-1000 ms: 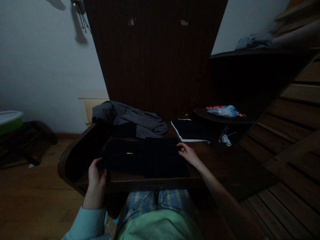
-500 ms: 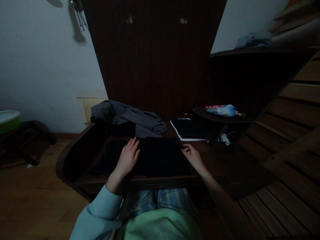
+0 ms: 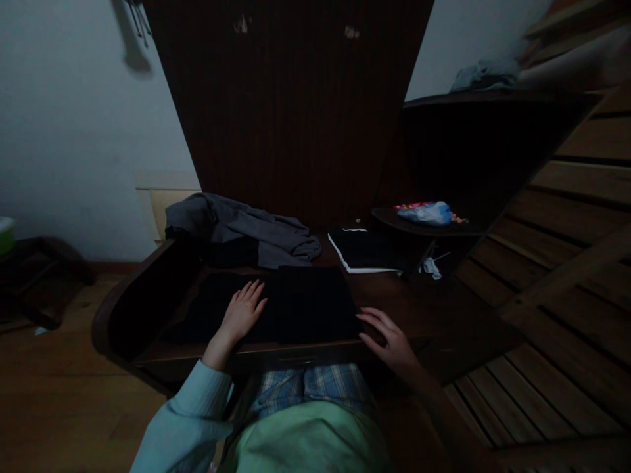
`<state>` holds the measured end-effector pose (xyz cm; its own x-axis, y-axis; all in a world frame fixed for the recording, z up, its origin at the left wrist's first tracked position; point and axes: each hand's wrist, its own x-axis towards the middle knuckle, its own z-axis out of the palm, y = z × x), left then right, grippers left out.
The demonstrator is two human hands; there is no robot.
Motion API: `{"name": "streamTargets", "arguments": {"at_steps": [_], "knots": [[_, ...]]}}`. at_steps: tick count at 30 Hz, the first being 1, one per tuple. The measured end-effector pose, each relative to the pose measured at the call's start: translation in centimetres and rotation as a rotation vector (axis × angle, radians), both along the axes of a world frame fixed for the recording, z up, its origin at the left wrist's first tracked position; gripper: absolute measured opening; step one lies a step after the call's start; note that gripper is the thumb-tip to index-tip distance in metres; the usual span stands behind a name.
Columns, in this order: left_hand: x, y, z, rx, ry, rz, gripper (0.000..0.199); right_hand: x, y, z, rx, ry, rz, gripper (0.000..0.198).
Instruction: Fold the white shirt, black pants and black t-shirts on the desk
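Note:
A black garment (image 3: pixel 315 305) lies spread on the dark wooden surface before me, its right part folded over into a flat block. My left hand (image 3: pixel 242 311) rests flat on its left part, fingers stretched out. At the garment's right edge is my right hand (image 3: pixel 389 338), with fingers apart and their tips by the cloth; whether they touch it is hard to tell. Behind the black garment a crumpled grey garment (image 3: pixel 246 226) is heaped. The cloth's details are lost in the dim light.
A folded black-and-white cloth (image 3: pixel 365 251) lies at the back right. Beside it, a small shelf (image 3: pixel 419 228) carries a blue plastic bag (image 3: pixel 428 213). Wooden slats (image 3: pixel 566 263) rise on the right. The surface has a raised curved side (image 3: pixel 133 295) on the left.
My right hand has moved toward me along the garment's right edge, and its fingers have spread from a closer curl. My left hand still lies on the cloth. The view has shifted slightly.

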<state>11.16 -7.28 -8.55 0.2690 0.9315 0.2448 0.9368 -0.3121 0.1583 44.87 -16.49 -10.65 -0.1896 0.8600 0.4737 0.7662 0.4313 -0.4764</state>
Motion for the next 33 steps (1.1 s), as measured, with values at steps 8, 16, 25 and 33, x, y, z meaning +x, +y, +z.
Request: {"name": "streamTargets", "arguments": {"at_steps": [8,16,25,33], "knots": [[-0.2,0.1,0.0,0.013,-0.014,-0.015,0.042,-1.0,-0.1,-0.5,0.097,-0.008,0.094,0.014],[-0.1,-0.1,0.2,-0.01,0.003,-0.001,0.043,-1.9,0.7,0.0,0.096,0.038,0.088,0.02],[-0.2,0.2,-0.1,-0.007,0.063,0.008,0.044,0.1,0.4,-0.3,0.17,-0.017,-0.014,0.018],[-0.1,0.2,0.0,-0.023,0.127,0.032,0.045,0.3,4.3,4.0,0.077,0.011,0.051,0.018]]}}
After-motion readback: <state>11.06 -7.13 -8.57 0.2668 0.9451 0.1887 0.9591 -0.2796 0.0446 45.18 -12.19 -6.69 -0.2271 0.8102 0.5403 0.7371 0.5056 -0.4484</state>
